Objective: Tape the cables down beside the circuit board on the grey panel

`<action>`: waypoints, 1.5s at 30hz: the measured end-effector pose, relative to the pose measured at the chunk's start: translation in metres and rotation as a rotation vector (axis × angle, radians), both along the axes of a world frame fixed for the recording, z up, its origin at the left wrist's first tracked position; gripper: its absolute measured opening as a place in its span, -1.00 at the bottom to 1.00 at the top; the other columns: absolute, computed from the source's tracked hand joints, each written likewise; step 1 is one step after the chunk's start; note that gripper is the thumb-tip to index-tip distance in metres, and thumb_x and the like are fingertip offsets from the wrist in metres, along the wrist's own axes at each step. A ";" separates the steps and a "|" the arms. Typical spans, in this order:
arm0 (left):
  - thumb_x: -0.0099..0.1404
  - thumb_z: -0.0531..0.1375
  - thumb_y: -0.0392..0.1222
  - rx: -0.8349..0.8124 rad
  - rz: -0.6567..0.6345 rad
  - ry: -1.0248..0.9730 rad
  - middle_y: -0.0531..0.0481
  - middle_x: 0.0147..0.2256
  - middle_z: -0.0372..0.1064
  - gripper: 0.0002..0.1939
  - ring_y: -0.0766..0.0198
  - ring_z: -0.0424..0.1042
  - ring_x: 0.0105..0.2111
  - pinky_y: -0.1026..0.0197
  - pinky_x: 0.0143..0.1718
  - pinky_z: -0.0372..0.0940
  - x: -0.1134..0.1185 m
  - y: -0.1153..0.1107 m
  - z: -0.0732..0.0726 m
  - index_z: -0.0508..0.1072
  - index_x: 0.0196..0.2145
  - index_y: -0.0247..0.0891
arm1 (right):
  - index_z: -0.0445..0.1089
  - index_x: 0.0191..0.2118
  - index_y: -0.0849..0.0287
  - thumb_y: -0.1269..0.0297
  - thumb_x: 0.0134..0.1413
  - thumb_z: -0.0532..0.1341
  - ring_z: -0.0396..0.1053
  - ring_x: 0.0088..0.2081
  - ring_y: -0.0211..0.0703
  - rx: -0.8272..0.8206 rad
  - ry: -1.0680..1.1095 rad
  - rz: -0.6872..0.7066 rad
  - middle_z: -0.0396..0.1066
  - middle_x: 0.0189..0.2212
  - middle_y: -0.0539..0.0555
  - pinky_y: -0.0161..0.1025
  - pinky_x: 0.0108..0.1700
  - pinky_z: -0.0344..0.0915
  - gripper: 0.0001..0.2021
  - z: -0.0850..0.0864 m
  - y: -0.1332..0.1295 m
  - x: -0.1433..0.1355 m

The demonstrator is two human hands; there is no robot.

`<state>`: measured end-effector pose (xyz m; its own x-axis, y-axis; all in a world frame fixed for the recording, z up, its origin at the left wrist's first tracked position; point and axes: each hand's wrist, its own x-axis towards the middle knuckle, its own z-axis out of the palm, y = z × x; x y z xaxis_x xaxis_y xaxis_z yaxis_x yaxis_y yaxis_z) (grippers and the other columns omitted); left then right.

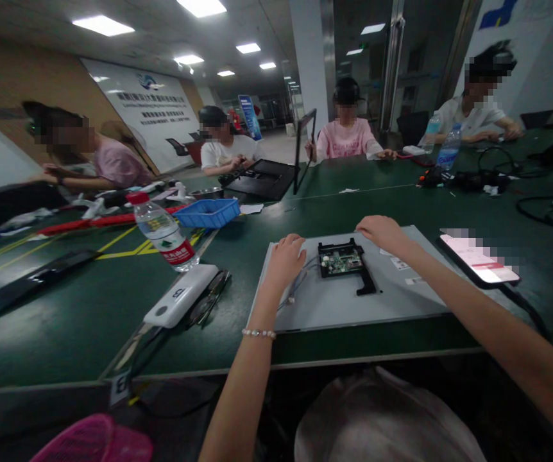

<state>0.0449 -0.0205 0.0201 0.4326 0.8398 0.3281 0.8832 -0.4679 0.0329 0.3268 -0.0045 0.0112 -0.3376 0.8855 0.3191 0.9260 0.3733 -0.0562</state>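
A flat grey panel (401,301), like the back of a display, lies on the green table in front of me. On it is a black bracket (367,282) framing a green circuit board (341,262), with thin cables (297,285) at its left. My left hand (288,258) is at the panel's far left edge, its fingers bent and closed over the rim. At the far edge, right of the board, my right hand (380,232) curls over the rim, fingertips hidden. A beaded bracelet (258,333) circles my left wrist.
Left stand a water bottle (168,237), a white power bank (183,296), glasses (209,298), a blue tray (212,212) and a long black strip (36,279). Right lies a phone (478,256) with a cable. Several people sit across the table, one holding a black frame (299,151).
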 end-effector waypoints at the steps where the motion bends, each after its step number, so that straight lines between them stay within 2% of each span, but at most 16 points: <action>1: 0.34 0.01 -0.25 -0.007 -0.025 -0.011 -0.14 0.05 0.27 -0.67 0.09 0.27 0.04 0.05 0.07 0.16 0.003 0.000 0.001 0.33 0.04 -0.24 | 0.51 -0.18 0.17 0.31 0.24 0.09 0.41 -0.14 -0.07 -0.004 -0.018 -0.004 0.49 -0.17 0.13 -0.26 -0.16 0.28 -0.76 -0.001 -0.002 0.005; 5: 0.36 0.00 -0.14 -0.081 -0.162 0.002 -0.22 0.15 0.19 -0.54 0.07 0.19 0.14 0.07 0.15 0.11 0.020 0.001 0.008 0.19 0.16 -0.35 | 0.52 -0.18 0.16 0.32 0.22 0.10 0.42 -0.13 -0.06 -0.073 -0.046 -0.013 0.50 -0.18 0.14 -0.25 -0.14 0.28 -0.77 -0.014 -0.007 0.018; 9: 0.28 0.08 0.12 -0.258 -0.253 0.055 -0.30 0.25 0.01 -0.27 -0.04 0.06 0.24 0.01 0.19 0.06 0.039 0.005 0.010 0.03 0.25 -0.37 | 0.52 -0.16 0.15 0.33 0.21 0.10 0.44 -0.14 -0.03 -0.112 -0.025 -0.025 0.51 -0.19 0.13 -0.22 -0.16 0.31 -0.76 -0.023 -0.005 0.018; 12: 0.13 0.16 0.28 -0.384 -0.253 0.061 -0.38 0.30 -0.17 0.00 -0.14 -0.09 0.29 -0.05 0.21 0.01 0.042 0.011 0.003 -0.11 0.29 -0.39 | 0.52 -0.17 0.14 0.33 0.20 0.11 0.44 -0.14 -0.02 -0.109 -0.009 -0.032 0.51 -0.18 0.13 -0.21 -0.17 0.32 -0.76 -0.024 -0.003 0.018; 16: 0.05 0.19 0.34 -0.496 -0.257 -0.009 -0.41 0.32 -0.29 0.14 -0.14 -0.16 0.30 -0.01 0.25 -0.04 0.031 0.019 -0.013 -0.20 0.30 -0.44 | 0.52 -0.15 0.14 0.30 0.20 0.11 0.42 -0.11 -0.05 -0.079 0.064 -0.050 0.50 -0.15 0.11 -0.22 -0.11 0.30 -0.76 -0.020 -0.003 0.017; 20: 0.03 0.21 0.33 -0.533 -0.345 -0.105 -0.35 0.30 -0.16 0.13 -0.08 -0.08 0.29 0.02 0.27 -0.05 0.019 0.025 -0.022 -0.18 0.30 -0.41 | 0.51 -0.14 0.14 0.30 0.22 0.08 0.41 -0.10 -0.09 -0.024 0.140 -0.015 0.50 -0.13 0.09 -0.26 -0.09 0.27 -0.74 -0.007 0.001 0.003; 25: 0.01 0.27 0.26 -0.511 -0.386 -0.194 -0.34 0.27 -0.07 0.11 -0.12 0.00 0.25 -0.10 0.24 -0.02 0.017 0.028 -0.025 -0.16 0.30 -0.34 | 0.52 -0.16 0.13 0.33 0.21 0.08 0.41 -0.11 -0.09 -0.022 0.076 0.056 0.50 -0.15 0.09 -0.27 -0.13 0.26 -0.74 0.007 0.010 -0.036; 28: 0.00 0.28 0.23 -0.509 -0.421 -0.235 -0.36 0.23 0.00 0.09 -0.10 0.08 0.22 -0.07 0.22 0.04 0.019 0.029 -0.027 -0.10 0.28 -0.39 | 0.52 -0.15 0.14 0.35 0.20 0.08 0.41 -0.10 -0.06 -0.030 0.033 0.070 0.49 -0.14 0.11 -0.27 -0.13 0.26 -0.74 0.005 0.014 -0.058; 31: 0.00 0.29 0.22 -0.501 -0.425 -0.247 -0.36 0.23 0.01 0.07 -0.11 0.07 0.22 -0.09 0.22 0.03 0.019 0.030 -0.029 -0.08 0.27 -0.40 | 0.52 -0.13 0.12 0.33 0.21 0.08 0.41 -0.09 -0.05 -0.068 0.016 0.074 0.50 -0.16 0.12 -0.27 -0.13 0.26 -0.74 -0.003 0.017 -0.071; 36: -0.01 0.28 0.24 -0.516 -0.409 -0.242 -0.34 0.26 -0.05 0.11 -0.13 0.00 0.25 -0.11 0.24 -0.02 0.018 0.030 -0.030 -0.13 0.29 -0.34 | 0.52 -0.13 0.11 0.33 0.21 0.07 0.40 -0.10 -0.06 -0.141 0.006 0.068 0.49 -0.16 0.14 -0.29 -0.15 0.24 -0.73 -0.013 0.020 -0.074; 40: -0.03 0.27 0.28 -0.537 -0.355 -0.236 -0.37 0.29 -0.15 0.18 -0.14 -0.06 0.28 -0.08 0.27 -0.06 0.018 0.029 -0.030 -0.18 0.31 -0.39 | 0.52 -0.14 0.14 0.33 0.21 0.07 0.40 -0.09 -0.06 -0.147 0.018 0.082 0.48 -0.15 0.15 -0.31 -0.15 0.23 -0.73 -0.014 0.019 -0.072; 45: -0.01 0.25 0.28 -0.519 -0.384 -0.217 -0.34 0.30 -0.15 0.17 -0.10 -0.07 0.28 -0.08 0.27 -0.08 0.017 0.029 -0.030 -0.24 0.32 -0.35 | 0.52 -0.16 0.15 0.36 0.19 0.08 0.41 -0.12 -0.07 -0.137 0.026 0.084 0.48 -0.17 0.15 -0.31 -0.16 0.23 -0.74 -0.014 0.016 -0.074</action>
